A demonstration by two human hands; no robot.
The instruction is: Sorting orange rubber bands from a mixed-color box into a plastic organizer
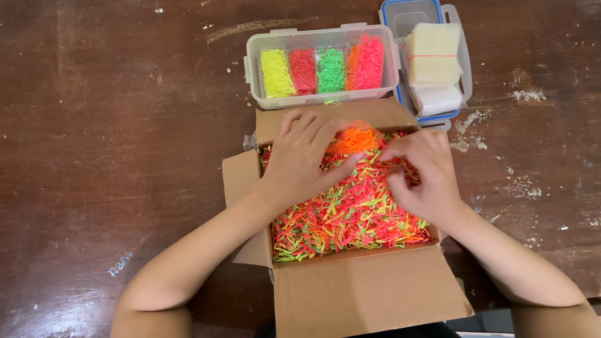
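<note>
Dark brown wood, scratched and flecked with white, makes up the table under everything. At its middle sits an open cardboard box, heaped with loose rubber bands in red, yellow, green and orange. Over the box's left half, the left hand curls its fingers around a small orange bunch near the far edge. Over the right half, the right hand pinches into the heap, fingers drawn together; what it grips I cannot tell. Just beyond the box stands a clear lidless container with bands sorted by colour. To that container's right, a blue-rimmed tub holds stacked clear bags.
</note>
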